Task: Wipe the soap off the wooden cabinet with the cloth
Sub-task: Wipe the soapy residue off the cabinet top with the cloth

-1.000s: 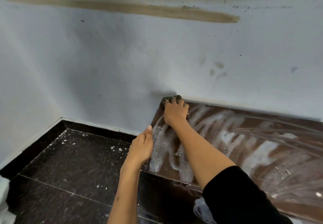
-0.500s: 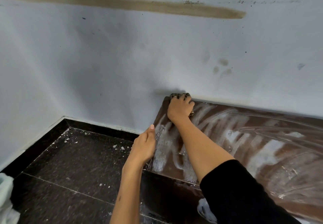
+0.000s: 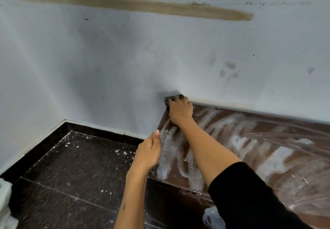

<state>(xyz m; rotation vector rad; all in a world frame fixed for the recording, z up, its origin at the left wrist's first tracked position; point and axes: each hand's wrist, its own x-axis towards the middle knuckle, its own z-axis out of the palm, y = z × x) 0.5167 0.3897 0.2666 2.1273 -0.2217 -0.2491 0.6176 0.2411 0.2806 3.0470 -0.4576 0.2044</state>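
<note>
While the right hand curls its fingers over the dark cloth at the far left corner of the soap-streaked wooden cabinet, hard against the wall, the left hand rests at the cabinet's left edge, seemingly gripping it, thumb raised.

I see the brown cabinet top against the wall, streaked with white soap, thickest near its left edge. A dark cloth sits on its far left corner. Beside the cabinet, the dark floor carries scattered white flecks.
</note>
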